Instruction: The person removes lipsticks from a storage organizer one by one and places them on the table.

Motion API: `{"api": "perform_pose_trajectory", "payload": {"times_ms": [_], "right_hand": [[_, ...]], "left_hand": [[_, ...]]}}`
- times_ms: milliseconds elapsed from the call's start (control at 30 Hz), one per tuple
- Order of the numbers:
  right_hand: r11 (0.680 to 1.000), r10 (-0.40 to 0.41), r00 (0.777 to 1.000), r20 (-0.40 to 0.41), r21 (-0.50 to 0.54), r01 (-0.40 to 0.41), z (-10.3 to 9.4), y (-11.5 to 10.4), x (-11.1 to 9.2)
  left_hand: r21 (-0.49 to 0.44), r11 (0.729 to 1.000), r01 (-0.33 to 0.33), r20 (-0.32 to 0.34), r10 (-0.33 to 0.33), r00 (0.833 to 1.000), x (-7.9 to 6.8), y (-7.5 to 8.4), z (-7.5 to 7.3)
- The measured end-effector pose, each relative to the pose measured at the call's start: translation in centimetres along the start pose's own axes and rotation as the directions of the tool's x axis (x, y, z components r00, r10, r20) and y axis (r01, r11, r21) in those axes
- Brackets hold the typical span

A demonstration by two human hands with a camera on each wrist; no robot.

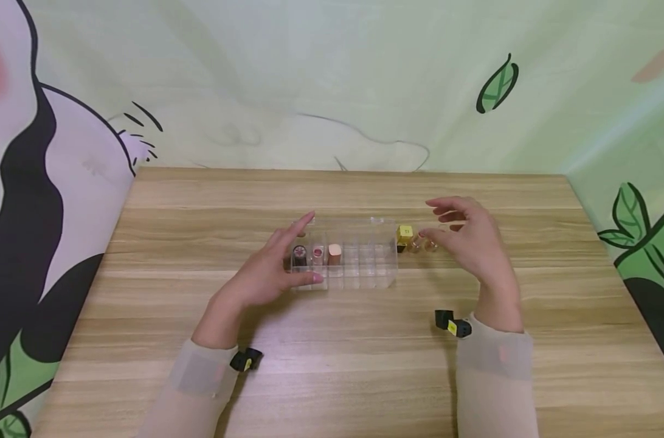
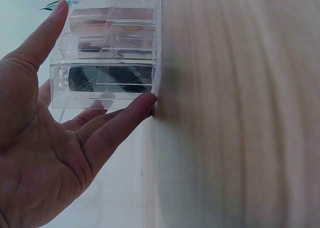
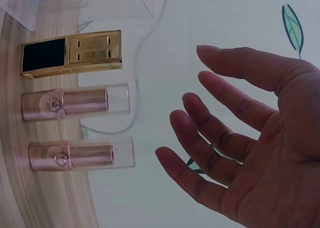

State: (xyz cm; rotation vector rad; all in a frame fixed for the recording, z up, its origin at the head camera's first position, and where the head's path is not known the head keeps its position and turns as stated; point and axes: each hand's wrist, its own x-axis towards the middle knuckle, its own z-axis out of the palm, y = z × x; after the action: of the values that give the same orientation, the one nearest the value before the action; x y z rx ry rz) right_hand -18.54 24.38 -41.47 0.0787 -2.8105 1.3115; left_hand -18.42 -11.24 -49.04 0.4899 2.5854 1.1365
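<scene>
A clear plastic lipstick organizer (image 1: 365, 277) with several compartments stands on the table. My left hand (image 1: 261, 271) holds its left end, thumb on the front and fingers around the side and back. Inside, toward the left, stand a black tube (image 2: 82, 79), a pink-topped lipstick (image 1: 318, 254) and a rose-gold lipstick (image 1: 334, 254). Right of the organizer, a gold-and-black lipstick (image 3: 94, 50) stands upright beside two pink lipsticks with clear caps, the nearer one (image 3: 87, 155) and the middle one (image 3: 80, 104). My right hand (image 1: 474, 243) hovers beside them, fingers loosely bent, holding nothing.
The wooden table (image 1: 343, 365) reaches back to a pale green wall cloth (image 1: 310, 73) with painted leaves and a black-and-white figure. Black wrist cameras sit on the left sleeve (image 1: 200, 371) and right sleeve (image 1: 496, 359).
</scene>
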Motion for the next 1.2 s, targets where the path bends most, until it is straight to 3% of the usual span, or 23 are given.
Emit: {"api": "perform_pose_trajectory", "payload": {"times_ms": [1200], "right_hand": [[0.998,-0.047,0.996,0.075,-0.029,0.049,2.4,-1.9,0.1]], "left_hand": [[-0.005,1.000,0.007,-0.001,-0.007,1.000,0.0,0.1,-0.1]]}}
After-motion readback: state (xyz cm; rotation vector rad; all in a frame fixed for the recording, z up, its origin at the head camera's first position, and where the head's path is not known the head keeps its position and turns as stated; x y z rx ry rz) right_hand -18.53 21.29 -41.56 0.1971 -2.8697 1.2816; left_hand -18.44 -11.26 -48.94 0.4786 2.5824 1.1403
